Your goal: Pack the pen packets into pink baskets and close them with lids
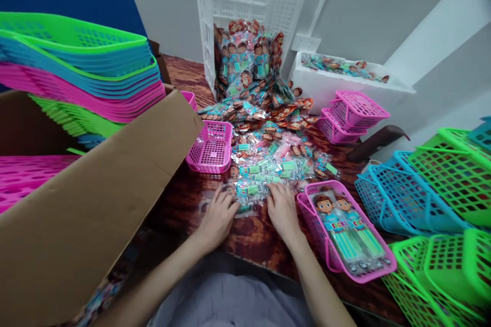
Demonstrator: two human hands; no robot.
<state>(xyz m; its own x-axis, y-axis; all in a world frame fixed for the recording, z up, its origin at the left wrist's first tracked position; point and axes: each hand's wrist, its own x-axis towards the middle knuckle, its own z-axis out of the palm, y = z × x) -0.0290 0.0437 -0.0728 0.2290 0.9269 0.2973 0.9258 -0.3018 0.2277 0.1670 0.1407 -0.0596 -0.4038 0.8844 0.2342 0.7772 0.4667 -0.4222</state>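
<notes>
My left hand (pixel 218 217) rests at the near edge of a spread of clear plastic packets (pixel 249 189), its fingers apart over them. Each packet holds a flat cartoon doll figure with brown hair, a blue top and green striped trousers. Across from it my right hand (pixel 283 209) touches the same packets with its fingertips, fingers spread and slightly bent. Neither hand grips anything that I can see. Right of my right hand, a pink basket (pixel 302 204) holds two doll packets (pixel 343 227) side by side, face up. Another pink basket (pixel 210 163) stands beyond my left hand.
A white crate (pixel 207 25) lies tipped, spilling packets onto the dark wooden table (pixel 249 237). A white foam box (pixel 307 79) holds more. Pink baskets (pixel 356 110) are stacked behind. Blue baskets (pixel 399 189) and green baskets (pixel 433 265) line the right. A cardboard box (pixel 115 184) with nested baskets stands left.
</notes>
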